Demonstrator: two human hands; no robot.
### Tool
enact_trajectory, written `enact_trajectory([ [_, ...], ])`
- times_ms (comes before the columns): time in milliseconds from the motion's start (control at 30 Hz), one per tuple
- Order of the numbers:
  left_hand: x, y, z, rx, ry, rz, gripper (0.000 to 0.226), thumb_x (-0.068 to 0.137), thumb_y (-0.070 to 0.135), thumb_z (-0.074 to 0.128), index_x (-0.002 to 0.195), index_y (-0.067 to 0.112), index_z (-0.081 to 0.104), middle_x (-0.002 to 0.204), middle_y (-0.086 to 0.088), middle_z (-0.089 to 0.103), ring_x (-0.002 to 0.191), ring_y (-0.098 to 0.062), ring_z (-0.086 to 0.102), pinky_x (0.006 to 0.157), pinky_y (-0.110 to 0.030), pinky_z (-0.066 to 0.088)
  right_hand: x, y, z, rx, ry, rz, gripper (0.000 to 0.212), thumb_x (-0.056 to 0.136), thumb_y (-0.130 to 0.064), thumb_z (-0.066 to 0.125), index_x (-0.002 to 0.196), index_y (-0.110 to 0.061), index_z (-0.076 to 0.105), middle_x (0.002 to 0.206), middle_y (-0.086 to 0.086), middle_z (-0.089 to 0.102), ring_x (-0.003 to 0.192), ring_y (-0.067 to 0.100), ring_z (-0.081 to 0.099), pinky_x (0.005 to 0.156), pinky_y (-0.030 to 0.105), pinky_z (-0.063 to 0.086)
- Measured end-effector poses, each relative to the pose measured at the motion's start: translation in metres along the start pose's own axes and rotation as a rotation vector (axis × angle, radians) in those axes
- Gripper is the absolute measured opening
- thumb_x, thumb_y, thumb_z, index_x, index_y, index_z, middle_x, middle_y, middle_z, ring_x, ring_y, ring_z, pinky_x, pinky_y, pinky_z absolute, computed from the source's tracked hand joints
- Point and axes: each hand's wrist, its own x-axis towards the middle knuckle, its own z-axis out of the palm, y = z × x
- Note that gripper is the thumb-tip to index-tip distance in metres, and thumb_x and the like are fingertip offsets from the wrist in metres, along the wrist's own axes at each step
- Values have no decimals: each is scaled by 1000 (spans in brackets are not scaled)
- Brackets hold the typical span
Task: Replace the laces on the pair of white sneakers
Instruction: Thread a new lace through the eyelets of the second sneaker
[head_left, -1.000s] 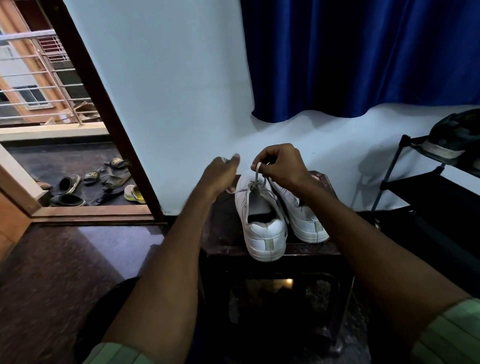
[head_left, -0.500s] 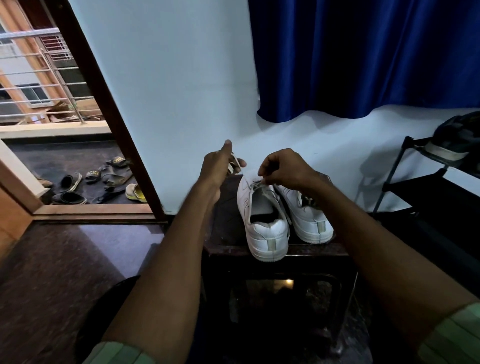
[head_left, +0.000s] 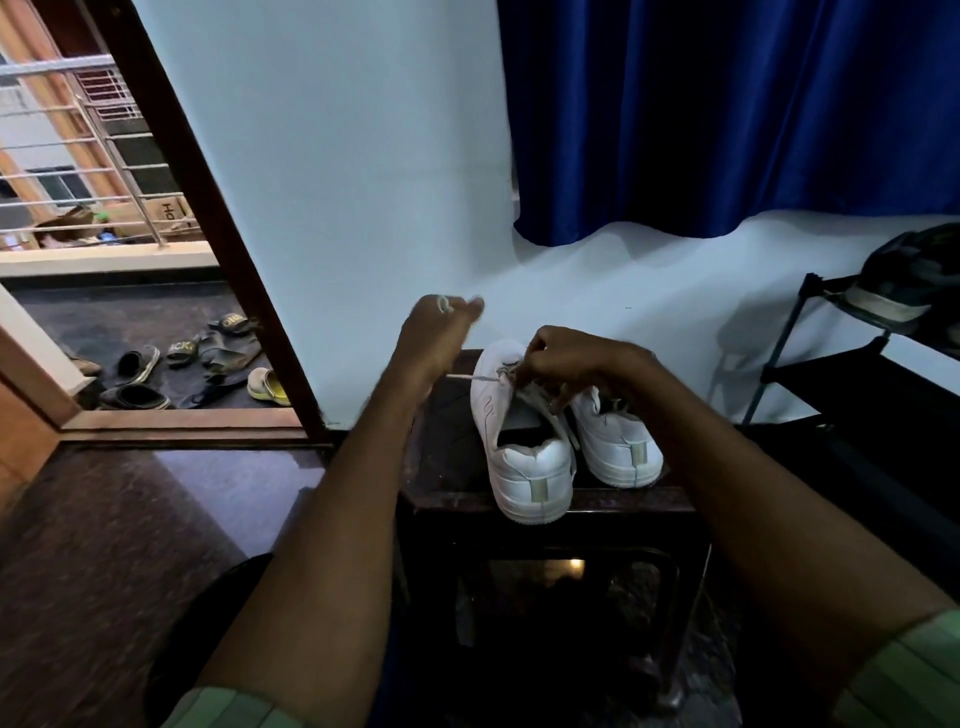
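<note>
Two white sneakers stand heels toward me on a small dark table (head_left: 447, 467). The left sneaker (head_left: 524, 457) is nearer; the right sneaker (head_left: 615, 447) sits beside it, partly behind my right arm. My right hand (head_left: 566, 358) is curled over the left sneaker's eyelets and pinches the white lace (head_left: 478, 378) there. A taut stretch of that lace runs left from the eyelets toward my left hand (head_left: 439, 332), which is raised left of the shoe and holds a loop of lace between thumb and fingers.
An open doorway (head_left: 156, 332) at the left shows several sandals on a dark mat. A blue curtain (head_left: 727, 114) hangs behind. A black shoe rack (head_left: 810, 364) with a dark shoe (head_left: 904, 280) stands at the right. The dark polished floor (head_left: 104, 545) spreads at the lower left.
My right hand has dropped from above the left sneaker onto its eyelets. My left hand rose a little and drew the lace out sideways to the left.
</note>
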Motion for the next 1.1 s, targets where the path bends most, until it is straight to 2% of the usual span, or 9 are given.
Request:
enact_trajectory([
  [100, -2, -14, 12, 607, -74, 19, 34, 89, 48, 69, 80, 16, 66, 87, -7, 68, 91, -32, 67, 72, -27, 45, 0, 2, -2, 30, -33, 20, 19, 88, -8, 72, 103, 5, 73, 85, 15, 62, 73, 25, 62, 60, 34, 61],
  [200, -5, -15, 21, 784, -159, -31, 33, 89, 44, 70, 78, 15, 58, 91, -9, 64, 89, -32, 63, 72, -29, 44, -4, -2, -1, -88, -69, 21, 29, 86, -16, 77, 108, 2, 71, 79, 11, 58, 67, 21, 62, 58, 30, 60],
  [333, -6, -11, 19, 514, -221, -32, 37, 92, 28, 62, 63, 13, 45, 62, -3, 50, 58, -21, 53, 50, -23, 39, -7, -3, 11, -213, 29, 17, 14, 82, -16, 73, 80, -4, 67, 58, 5, 56, 47, 20, 61, 47, 24, 51],
  [433, -10, -14, 16, 251, -219, -76, 37, 92, 17, 60, 59, 12, 44, 58, -3, 40, 56, -18, 45, 43, -17, 40, -1, 1, 10, -246, 150, 27, 18, 78, -13, 65, 62, -9, 59, 46, 0, 57, 48, 22, 60, 40, 16, 40],
  [567, -4, -20, 14, 431, -212, 6, 41, 95, 26, 62, 59, 11, 47, 51, 4, 40, 54, -14, 41, 56, -27, 39, 3, 4, 6, -140, 154, -6, 18, 80, -12, 66, 86, 2, 76, 74, 17, 74, 61, 30, 73, 55, 33, 63],
  [667, -2, -19, 9, 523, -204, 8, 41, 95, 35, 64, 70, 2, 67, 61, -2, 56, 62, -19, 50, 58, -29, 38, 4, 5, 5, -86, 124, -10, 18, 82, -11, 70, 91, 4, 76, 73, 16, 70, 55, 25, 65, 51, 30, 58],
  [767, -3, -14, 4, 330, -178, -64, 33, 90, 36, 67, 68, 13, 75, 70, -6, 74, 63, -22, 62, 66, -28, 48, 3, 5, -1, -51, 131, -1, 24, 81, -11, 74, 97, 6, 74, 77, 17, 63, 63, 26, 57, 47, 25, 46],
  [933, -3, -2, -2, -105, -18, -28, 36, 94, 29, 67, 62, 14, 67, 73, -4, 73, 68, -15, 62, 67, -27, 47, 3, 7, -11, 57, 229, -9, 17, 85, -4, 72, 98, 7, 74, 79, 16, 67, 59, 20, 56, 47, 23, 46],
  [1100, -1, -6, 4, -37, -45, 57, 43, 99, 36, 63, 62, 15, 63, 60, -1, 64, 55, -15, 59, 68, -26, 49, 4, 9, -11, -58, 73, 8, 17, 93, -10, 72, 106, 1, 73, 87, 15, 74, 67, 19, 70, 48, 21, 52],
])
